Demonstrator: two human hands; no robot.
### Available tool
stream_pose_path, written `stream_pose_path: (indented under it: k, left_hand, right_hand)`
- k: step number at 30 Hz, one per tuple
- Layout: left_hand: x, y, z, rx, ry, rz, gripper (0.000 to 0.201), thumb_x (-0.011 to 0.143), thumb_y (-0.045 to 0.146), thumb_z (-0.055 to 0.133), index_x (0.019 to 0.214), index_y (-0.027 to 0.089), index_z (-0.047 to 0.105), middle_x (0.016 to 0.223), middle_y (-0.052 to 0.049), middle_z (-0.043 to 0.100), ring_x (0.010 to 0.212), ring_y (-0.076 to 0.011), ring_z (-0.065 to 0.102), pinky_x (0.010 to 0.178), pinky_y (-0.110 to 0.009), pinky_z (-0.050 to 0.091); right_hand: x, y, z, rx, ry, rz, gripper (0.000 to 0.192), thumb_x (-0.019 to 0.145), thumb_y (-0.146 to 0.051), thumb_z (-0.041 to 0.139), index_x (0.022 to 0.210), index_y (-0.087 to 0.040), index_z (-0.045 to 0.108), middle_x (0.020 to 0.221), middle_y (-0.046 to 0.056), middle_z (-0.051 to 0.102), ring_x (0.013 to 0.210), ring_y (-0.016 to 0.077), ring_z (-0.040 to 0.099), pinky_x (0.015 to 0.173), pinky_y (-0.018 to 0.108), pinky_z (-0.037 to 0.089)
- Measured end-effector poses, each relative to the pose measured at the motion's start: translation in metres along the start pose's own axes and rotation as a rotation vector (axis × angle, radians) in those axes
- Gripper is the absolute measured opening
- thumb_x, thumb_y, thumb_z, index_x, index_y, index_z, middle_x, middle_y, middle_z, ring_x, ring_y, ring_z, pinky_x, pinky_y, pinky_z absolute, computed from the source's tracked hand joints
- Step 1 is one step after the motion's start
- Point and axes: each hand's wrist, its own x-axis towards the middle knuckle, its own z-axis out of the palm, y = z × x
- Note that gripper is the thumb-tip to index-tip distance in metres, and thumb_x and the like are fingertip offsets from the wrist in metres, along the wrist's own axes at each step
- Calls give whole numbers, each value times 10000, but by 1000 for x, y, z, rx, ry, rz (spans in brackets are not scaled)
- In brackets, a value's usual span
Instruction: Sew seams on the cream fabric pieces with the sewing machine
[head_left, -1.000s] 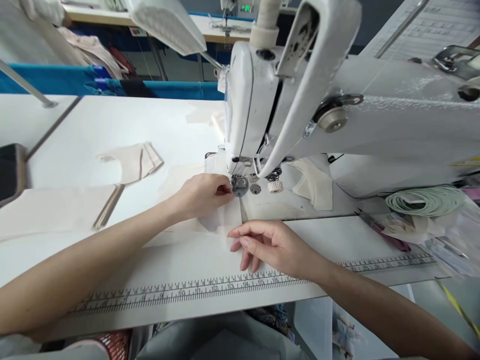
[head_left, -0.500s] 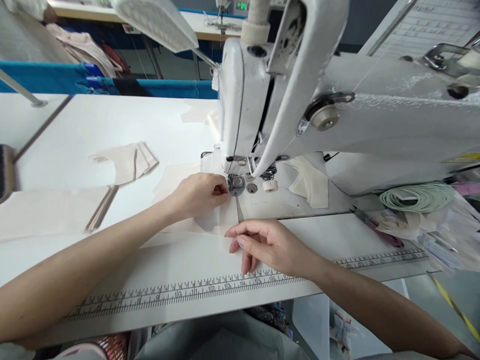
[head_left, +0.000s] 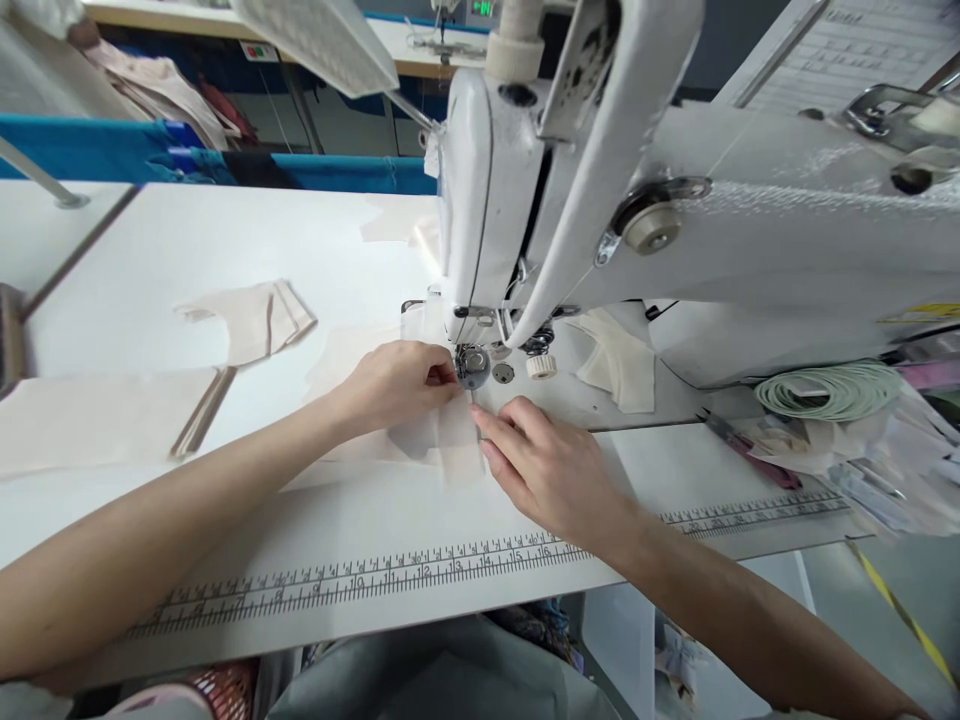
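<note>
Right hand (head_left: 547, 465) now nearer one fabric piece (head_left: 450, 440)

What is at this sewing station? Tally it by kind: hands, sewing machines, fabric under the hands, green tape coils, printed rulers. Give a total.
Hands: 2 (left hand, right hand)
Sewing machine: 1
Fabric piece under the hands: 1
Green tape coil: 1
Printed ruler: 1
Total: 6

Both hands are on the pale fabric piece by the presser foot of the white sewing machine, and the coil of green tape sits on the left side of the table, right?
Not quite. The head view shows the coil of green tape on the right.
</note>
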Motion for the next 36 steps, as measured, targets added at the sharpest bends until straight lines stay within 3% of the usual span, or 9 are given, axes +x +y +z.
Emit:
stream_pose_path:
  k: [8, 13, 18, 22, 28, 36]
  left_hand:
    - [1, 0, 2, -5, -3, 5, 175, 808, 328, 540, 805, 208, 667, 782, 10, 695, 702, -152, 596, 631, -264, 405]
    - [-5, 0, 1, 119, 54, 41, 180, 841, 319, 533, 855, 207, 674, 850, -8, 699, 747, -175, 604, 623, -278, 427]
    - [-35, 2, 5, 400, 321, 440, 267, 953, 247, 432, 961, 131, 672, 1035, -109, 669, 1002, -258, 572, 813, -375, 513]
    - [-58, 0, 23, 487, 382, 628, 289, 976, 194, 396, 1069, 87, 649, 1210, -144, 625, 1154, -272, 545, 962, -408, 509]
    - [-63, -7, 44, 478, 333, 575, 325, 978, 246, 405, 1092, 56, 642, 1279, -196, 581, 1228, -307, 519, 1010, -437, 509]
    - [-58, -12, 44, 446, 361, 581, 364, 976, 248, 399, 1160, 23, 618, 1280, -224, 582, 1230, -320, 527, 1011, -461, 518]
  right_hand:
    - [3, -4, 0, -120, -56, -23, 327, 993, -284, 406, 1224, -180, 613, 887, 41, 593, 649, 103, 510, 543, 257, 382]
    - [4, -6, -1, -152, -74, -22, 331, 996, -280, 398, 1234, -195, 613, 893, 32, 595, 675, 111, 527, 564, 271, 390]
    - [5, -8, -3, -170, -105, -8, 333, 1001, -305, 402, 1256, -210, 593, 900, 37, 594, 734, 130, 560, 585, 281, 394]
    - [6, -8, -2, -166, -95, -15, 294, 1000, -286, 401, 1137, -203, 648, 893, 36, 588, 733, 127, 559, 610, 278, 405]
    - [5, -8, -4, -154, -116, -8, 325, 997, -293, 417, 1244, -192, 603, 907, 46, 579, 732, 129, 554, 585, 270, 404]
    - [12, -5, 0, -188, -96, -21, 334, 996, -296, 412, 1247, -199, 611, 883, 47, 579, 671, 123, 527, 550, 274, 384]
